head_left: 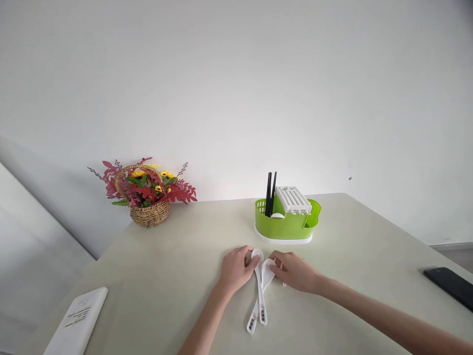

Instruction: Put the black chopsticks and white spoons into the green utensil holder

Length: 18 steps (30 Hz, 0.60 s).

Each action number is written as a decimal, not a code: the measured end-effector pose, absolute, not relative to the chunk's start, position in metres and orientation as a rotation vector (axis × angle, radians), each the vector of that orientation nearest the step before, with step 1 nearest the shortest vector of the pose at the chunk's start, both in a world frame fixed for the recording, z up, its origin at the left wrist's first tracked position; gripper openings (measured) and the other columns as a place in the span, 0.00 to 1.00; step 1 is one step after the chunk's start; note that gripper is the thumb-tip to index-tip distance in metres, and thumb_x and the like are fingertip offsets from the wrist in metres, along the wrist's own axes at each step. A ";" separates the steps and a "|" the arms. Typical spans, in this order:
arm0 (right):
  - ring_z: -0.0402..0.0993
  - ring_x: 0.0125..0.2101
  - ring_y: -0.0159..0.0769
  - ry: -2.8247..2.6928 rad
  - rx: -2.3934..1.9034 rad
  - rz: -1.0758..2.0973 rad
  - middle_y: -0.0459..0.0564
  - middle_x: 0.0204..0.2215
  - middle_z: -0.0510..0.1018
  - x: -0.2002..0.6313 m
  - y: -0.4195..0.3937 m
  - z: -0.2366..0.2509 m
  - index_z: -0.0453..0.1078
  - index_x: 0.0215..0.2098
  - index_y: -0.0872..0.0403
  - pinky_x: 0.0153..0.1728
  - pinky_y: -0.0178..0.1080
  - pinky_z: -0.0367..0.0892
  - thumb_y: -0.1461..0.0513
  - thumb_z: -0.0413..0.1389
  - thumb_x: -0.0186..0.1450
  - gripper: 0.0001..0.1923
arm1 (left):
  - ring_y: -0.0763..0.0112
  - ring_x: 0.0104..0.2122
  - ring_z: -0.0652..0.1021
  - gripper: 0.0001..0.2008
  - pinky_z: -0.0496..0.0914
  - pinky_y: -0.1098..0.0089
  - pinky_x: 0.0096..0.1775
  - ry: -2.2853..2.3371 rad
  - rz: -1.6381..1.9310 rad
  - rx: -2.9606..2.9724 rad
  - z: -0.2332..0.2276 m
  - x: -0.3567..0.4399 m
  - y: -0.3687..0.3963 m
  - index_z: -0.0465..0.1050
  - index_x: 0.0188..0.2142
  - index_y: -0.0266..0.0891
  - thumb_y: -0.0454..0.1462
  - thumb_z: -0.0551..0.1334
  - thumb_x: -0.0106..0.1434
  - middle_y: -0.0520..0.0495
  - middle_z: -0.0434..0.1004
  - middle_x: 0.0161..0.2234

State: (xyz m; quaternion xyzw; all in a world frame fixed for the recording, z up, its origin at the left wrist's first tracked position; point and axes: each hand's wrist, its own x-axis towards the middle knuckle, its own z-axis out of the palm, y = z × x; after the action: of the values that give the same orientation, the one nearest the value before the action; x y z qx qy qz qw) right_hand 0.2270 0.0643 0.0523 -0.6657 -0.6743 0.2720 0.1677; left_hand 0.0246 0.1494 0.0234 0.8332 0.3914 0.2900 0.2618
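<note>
The place looked like a home, probably a dining corner. A pale desk [166, 276] stood against a plain white wall, and it carried a green cutlery drainer [286, 224] with black chopsticks [270, 194] and a woven basket of artificial flowers [146, 195].

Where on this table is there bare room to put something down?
Bare tabletop lies between the wicker flower basket and the left hand, and another patch between the green plastic cutlery holder and the black phone. It is crowded in the middle, where both hands touch two white ceramic spoons; the right hand is beside them.
</note>
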 end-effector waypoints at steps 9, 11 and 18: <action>0.77 0.23 0.34 -1.846 -1.776 0.898 0.46 0.29 0.82 0.225 0.067 0.062 0.67 0.35 0.50 0.29 0.36 0.68 0.57 0.46 0.72 0.12 | 0.69 0.26 0.76 0.21 0.65 0.71 0.30 0.928 0.852 1.850 0.026 0.021 0.160 0.76 0.35 0.42 0.55 0.57 0.68 0.50 0.79 0.28; 0.76 0.24 0.35 -1.840 -1.778 0.812 0.46 0.31 0.82 0.231 0.065 0.077 0.67 0.36 0.50 0.31 0.37 0.68 0.56 0.45 0.72 0.12 | 0.72 0.21 0.73 0.24 0.63 0.72 0.25 0.908 0.898 1.659 0.026 0.020 0.166 0.74 0.35 0.40 0.58 0.57 0.67 0.51 0.77 0.26; 0.76 0.29 0.38 -1.840 -1.797 0.176 0.49 0.35 0.83 0.248 0.058 0.168 0.71 0.43 0.48 0.28 0.37 0.63 0.51 0.44 0.74 0.16 | 0.77 0.16 0.68 0.27 0.61 0.73 0.21 0.925 1.114 1.262 0.021 0.011 0.185 0.72 0.34 0.40 0.62 0.60 0.62 0.54 0.72 0.20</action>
State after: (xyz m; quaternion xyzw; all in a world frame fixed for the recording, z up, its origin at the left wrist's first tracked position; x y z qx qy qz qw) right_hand 0.2485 0.0579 0.1682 -0.6695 -0.6856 0.0656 0.2783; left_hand 0.0106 0.1850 0.0210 0.5385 0.3945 0.4754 0.5731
